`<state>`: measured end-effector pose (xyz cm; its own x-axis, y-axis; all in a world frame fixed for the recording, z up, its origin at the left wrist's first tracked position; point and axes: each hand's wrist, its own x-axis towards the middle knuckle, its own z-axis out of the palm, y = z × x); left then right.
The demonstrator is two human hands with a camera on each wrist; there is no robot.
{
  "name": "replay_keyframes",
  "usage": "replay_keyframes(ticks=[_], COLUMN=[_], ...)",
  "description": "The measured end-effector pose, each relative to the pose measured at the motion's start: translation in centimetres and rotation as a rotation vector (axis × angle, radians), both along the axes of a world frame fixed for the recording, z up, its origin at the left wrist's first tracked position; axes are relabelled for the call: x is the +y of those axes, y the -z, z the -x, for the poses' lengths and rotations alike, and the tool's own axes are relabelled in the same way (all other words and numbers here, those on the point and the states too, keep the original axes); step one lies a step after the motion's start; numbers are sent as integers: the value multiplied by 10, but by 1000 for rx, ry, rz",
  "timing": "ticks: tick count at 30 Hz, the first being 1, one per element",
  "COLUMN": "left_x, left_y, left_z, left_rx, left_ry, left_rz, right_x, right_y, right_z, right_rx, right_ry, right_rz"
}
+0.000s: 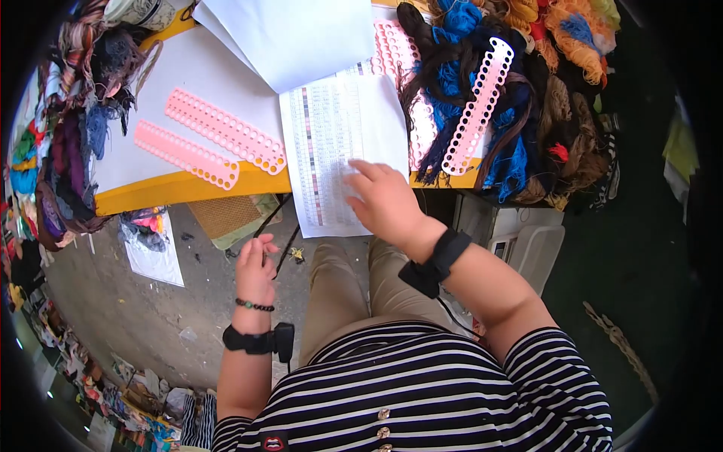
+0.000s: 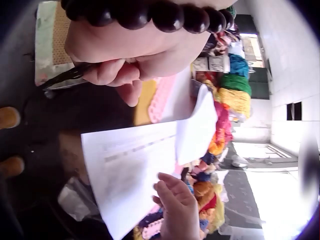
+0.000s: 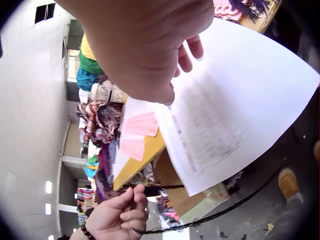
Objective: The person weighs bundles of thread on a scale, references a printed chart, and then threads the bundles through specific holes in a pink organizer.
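My left hand (image 1: pixel 254 267) is in front of the table, low on the left, its fingers curled round a dark strand of thread (image 2: pixel 65 77). That thread trails out of the fist in the right wrist view. My right hand (image 1: pixel 388 203) is over a printed sheet (image 1: pixel 331 143), fingers loosely extended and nothing between them. Rows of small print and a column of colour patches run down the sheet, whose lower part hangs past the table's front edge. A blank white page (image 1: pixel 301 38) is folded back at its top.
Two pink perforated strips (image 1: pixel 226 132) lie left of the sheet on the yellow-edged table (image 1: pixel 143 197). Another perforated strip (image 1: pixel 480 105) rests on blue and dark yarn (image 1: pixel 516 162) at right. More skeins (image 1: pixel 71 151) hang at the left edge. A woven mat (image 1: pixel 230 218) is below.
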<state>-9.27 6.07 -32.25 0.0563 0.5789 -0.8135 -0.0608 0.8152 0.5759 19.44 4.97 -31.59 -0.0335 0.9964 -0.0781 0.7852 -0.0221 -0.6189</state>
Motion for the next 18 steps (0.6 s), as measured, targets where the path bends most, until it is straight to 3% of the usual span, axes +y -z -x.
replay_keyframes(ticks=[7, 10, 14, 18], left_x=[28, 34, 39, 38], left_y=[-105, -115, -115, -120], left_z=[-45, -68, -75, -81], left_rx=[-190, -232, -307, -342], left_ry=[318, 326, 376, 366], left_rz=[-196, -351, -414, -400], right_x=[16, 30, 30, 28], right_y=[-83, -108, -104, -114], right_z=[38, 46, 49, 46], right_rx=[887, 1095, 1303, 1286], right_ry=[101, 181, 287, 321], right_rz=[345, 412, 557, 532])
